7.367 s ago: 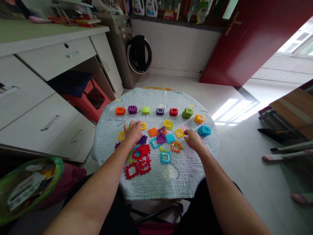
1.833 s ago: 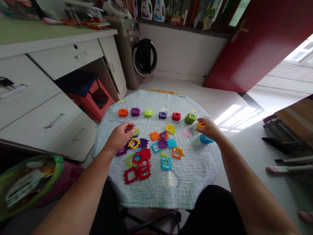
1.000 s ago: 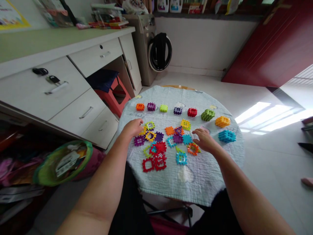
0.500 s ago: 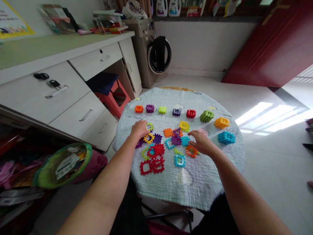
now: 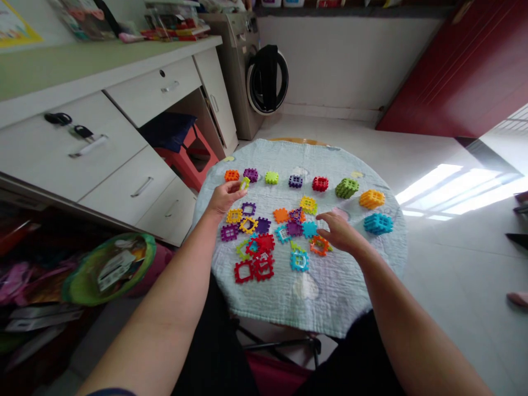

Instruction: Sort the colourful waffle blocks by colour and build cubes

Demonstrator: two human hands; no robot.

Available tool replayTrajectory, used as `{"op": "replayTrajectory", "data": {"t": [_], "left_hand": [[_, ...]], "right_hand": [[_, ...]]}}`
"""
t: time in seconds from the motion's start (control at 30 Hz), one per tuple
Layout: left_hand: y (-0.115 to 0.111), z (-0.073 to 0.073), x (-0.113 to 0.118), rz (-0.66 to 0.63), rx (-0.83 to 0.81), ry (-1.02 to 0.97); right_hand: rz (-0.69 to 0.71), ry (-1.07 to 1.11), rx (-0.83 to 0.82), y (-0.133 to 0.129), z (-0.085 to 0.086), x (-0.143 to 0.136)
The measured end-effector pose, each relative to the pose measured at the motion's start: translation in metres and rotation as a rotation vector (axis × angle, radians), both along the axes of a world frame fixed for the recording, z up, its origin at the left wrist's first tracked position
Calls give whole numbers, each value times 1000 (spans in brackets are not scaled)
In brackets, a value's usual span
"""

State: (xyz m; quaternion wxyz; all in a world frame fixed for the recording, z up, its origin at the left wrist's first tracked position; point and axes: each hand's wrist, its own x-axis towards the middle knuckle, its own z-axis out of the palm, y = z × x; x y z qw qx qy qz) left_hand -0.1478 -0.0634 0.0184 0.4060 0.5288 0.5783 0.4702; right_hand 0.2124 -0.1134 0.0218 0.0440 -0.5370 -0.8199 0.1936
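My left hand (image 5: 225,198) pinches a lime-green building tile (image 5: 245,183) above the table's left side, just in front of the purple stack (image 5: 250,175). Below that hand lie a yellow window tile (image 5: 234,216) and a dark purple frame tile (image 5: 248,209). My right hand (image 5: 336,230) hovers with fingers apart, holding nothing, beside a light-blue tile (image 5: 309,229) and an orange frame tile (image 5: 319,245). Between the hands, loose notched tiles are scattered, among them a red tile (image 5: 264,242), a purple tile (image 5: 294,228) and a yellow window tile (image 5: 308,204).
Sorted stacks curve along the far side: orange (image 5: 231,175), lime (image 5: 271,177), dark purple (image 5: 295,181), red (image 5: 320,183), green (image 5: 347,188), yellow (image 5: 372,199) and blue (image 5: 378,223). A cloth (image 5: 305,302) covers the round table. Left stand white drawers (image 5: 124,190) and a bin (image 5: 150,264).
My left hand has lifted the lime-green tile from the loose pieces and carried it away toward the far stacks. My right hand stays nearly in place. The view has tilted down slightly.
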Motion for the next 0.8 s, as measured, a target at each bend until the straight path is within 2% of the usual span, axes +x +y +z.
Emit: {"op": "replayTrajectory", "data": {"t": [0.07, 0.17, 0.33, 0.43, 0.6, 0.8], "left_hand": [[0, 2, 3, -38, 8, -15], [6, 3, 4, -118, 17, 72], [30, 4, 6, -222, 26, 367], [48, 7, 14, -283, 79, 566], [84, 18, 42, -413, 214, 1005], [126, 24, 62, -512, 213, 1361]], "right_hand": [[-13, -26, -24, -5, 1, -4], [7, -22, -40, -25, 6, -17], [35, 168, -61, -82, 16, -49], [75, 266, -105, -104, 16, -64], [32, 279, -159, -96, 11, -69], [-17, 294, -179, -85, 12, -61]]}}
